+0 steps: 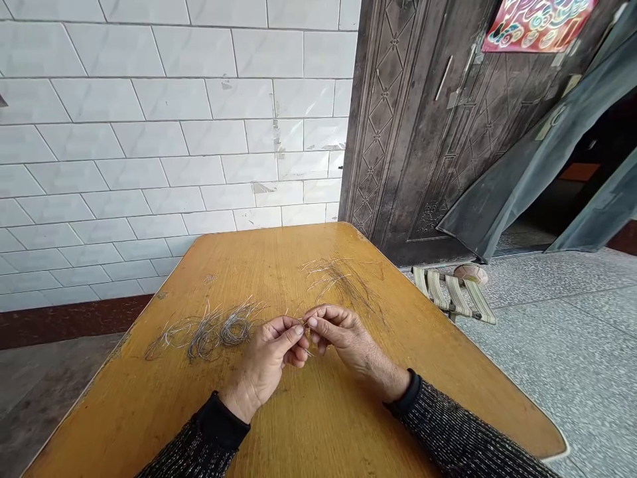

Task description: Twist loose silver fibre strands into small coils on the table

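Above the middle of the wooden table, my left hand (279, 345) and my right hand (341, 334) meet at the fingertips. Both pinch a thin wire (309, 352) between thumb and forefinger; most of it is hidden by the fingers, and a short end pokes out below. Left of my left hand lie coiled bundles of thin wire (236, 326), several loops side by side. Beyond my right hand is a loose spread of straighter wire pieces (343, 282).
The wooden table (308, 425) runs up to a white tiled wall (189, 146). Right of it are a dark carved door (398, 133), a hanging grey curtain (527, 159) and a low strap-seated stool (455, 295) on the speckled floor.
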### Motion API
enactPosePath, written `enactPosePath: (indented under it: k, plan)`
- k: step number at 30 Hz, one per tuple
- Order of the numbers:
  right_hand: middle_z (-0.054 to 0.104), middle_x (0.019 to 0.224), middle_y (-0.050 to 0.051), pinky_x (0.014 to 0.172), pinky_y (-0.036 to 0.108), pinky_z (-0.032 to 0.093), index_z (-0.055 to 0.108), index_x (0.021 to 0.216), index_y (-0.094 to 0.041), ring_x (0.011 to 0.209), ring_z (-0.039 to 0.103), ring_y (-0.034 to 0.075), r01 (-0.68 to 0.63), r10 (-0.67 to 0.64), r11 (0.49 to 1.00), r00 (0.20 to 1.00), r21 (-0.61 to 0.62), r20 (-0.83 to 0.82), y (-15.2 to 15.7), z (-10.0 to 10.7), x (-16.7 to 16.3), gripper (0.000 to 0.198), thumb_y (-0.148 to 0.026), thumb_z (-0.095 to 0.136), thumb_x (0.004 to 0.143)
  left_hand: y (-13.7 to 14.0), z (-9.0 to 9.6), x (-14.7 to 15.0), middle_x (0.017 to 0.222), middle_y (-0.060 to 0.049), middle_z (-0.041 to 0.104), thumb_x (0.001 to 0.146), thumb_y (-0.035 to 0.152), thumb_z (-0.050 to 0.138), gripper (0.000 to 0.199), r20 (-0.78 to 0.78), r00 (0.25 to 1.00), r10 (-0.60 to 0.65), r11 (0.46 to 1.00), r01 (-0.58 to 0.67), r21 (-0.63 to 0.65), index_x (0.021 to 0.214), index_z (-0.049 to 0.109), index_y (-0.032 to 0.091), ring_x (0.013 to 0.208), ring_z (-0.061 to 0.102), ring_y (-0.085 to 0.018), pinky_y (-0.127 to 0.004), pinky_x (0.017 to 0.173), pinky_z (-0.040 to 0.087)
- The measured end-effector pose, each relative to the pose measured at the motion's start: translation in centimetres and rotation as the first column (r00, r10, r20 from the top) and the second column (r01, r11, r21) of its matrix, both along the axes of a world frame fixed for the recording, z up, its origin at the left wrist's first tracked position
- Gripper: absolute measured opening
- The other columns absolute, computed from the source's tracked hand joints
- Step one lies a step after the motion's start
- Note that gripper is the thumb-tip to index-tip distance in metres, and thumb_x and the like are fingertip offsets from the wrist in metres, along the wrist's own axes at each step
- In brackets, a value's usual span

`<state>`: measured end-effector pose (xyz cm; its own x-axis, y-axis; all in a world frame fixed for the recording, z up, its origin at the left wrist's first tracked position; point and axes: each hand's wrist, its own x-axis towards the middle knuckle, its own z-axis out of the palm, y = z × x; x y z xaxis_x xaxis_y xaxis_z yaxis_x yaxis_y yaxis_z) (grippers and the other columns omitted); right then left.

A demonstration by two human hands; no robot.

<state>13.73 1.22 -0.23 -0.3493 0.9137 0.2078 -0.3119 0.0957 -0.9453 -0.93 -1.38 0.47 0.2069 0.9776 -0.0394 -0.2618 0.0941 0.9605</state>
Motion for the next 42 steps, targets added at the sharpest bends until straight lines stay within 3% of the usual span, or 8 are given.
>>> enactPosePath:
  k: [9,21,27,33,42]
  plan:
    - [0.055,0.055,-0.004,0.042,0.019,0.038,0.068,0.082,-0.018,0.044,0.045,0.005,0.145,-0.148,0.988,0.988,-0.059,-0.048,-0.4,0.1,-0.7,0.027,-0.036,0.072,0.062,-0.2,0.0,0.1,0.058,0.001,0.058,0.069,0.034,0.066,0.021,-0.065,0.998,-0.024,1.000,0.024,-0.006,0.067,0.058,0.014,0.045,0.050,-0.008,-0.021,0.044,0.037]
    - [0.054,0.055,-0.004,0.047,0.021,0.040,0.068,0.072,-0.018,0.045,0.048,0.006,0.159,-0.164,0.986,0.980,-0.056,-0.115,-0.4,-0.1,-1.0,0.016,-0.032,0.068,0.064,-0.4,-0.1,0.4,0.057,0.002,0.058,0.070,0.032,0.065,0.019,-0.053,0.998,-0.021,1.000,0.021,-0.001,0.066,0.057,0.015,0.045,0.049,-0.007,-0.020,0.044,0.037]
    - [0.055,0.057,-0.004,0.046,0.020,0.038,0.068,0.074,-0.018,0.045,0.046,0.005,0.150,-0.174,0.977,0.971,-0.150,-0.165,-0.4,-0.4,-1.0,0.016,-0.032,0.067,0.066,-0.3,-0.2,0.5,0.056,0.002,0.058,0.068,0.032,0.068,0.020,0.010,1.000,-0.020,0.999,0.020,-0.032,0.066,0.058,0.015,0.044,0.049,-0.006,-0.019,0.043,0.036]
    - [0.058,0.066,-0.003,0.045,0.018,0.040,0.067,0.070,-0.019,0.051,0.047,0.006,0.190,-0.266,0.940,0.928,-0.284,-0.260,-0.4,0.4,-0.7,0.020,-0.027,0.076,0.054,-0.1,-0.1,0.6,0.053,0.002,0.059,0.061,0.031,0.074,0.024,0.099,0.995,0.020,0.997,-0.012,-0.078,0.068,0.057,0.015,0.042,0.047,-0.005,-0.017,0.041,0.033]
    - [0.062,0.067,-0.001,0.046,0.019,0.043,0.068,0.069,-0.019,0.052,0.052,0.007,0.248,-0.323,0.927,0.909,-0.280,-0.263,-0.1,0.6,-0.2,0.021,-0.031,0.076,0.055,-0.2,0.1,0.8,0.052,0.002,0.059,0.060,0.030,0.075,0.024,0.085,0.992,0.097,0.992,-0.089,-0.088,0.068,0.058,0.014,0.043,0.048,-0.006,-0.017,0.041,0.034]
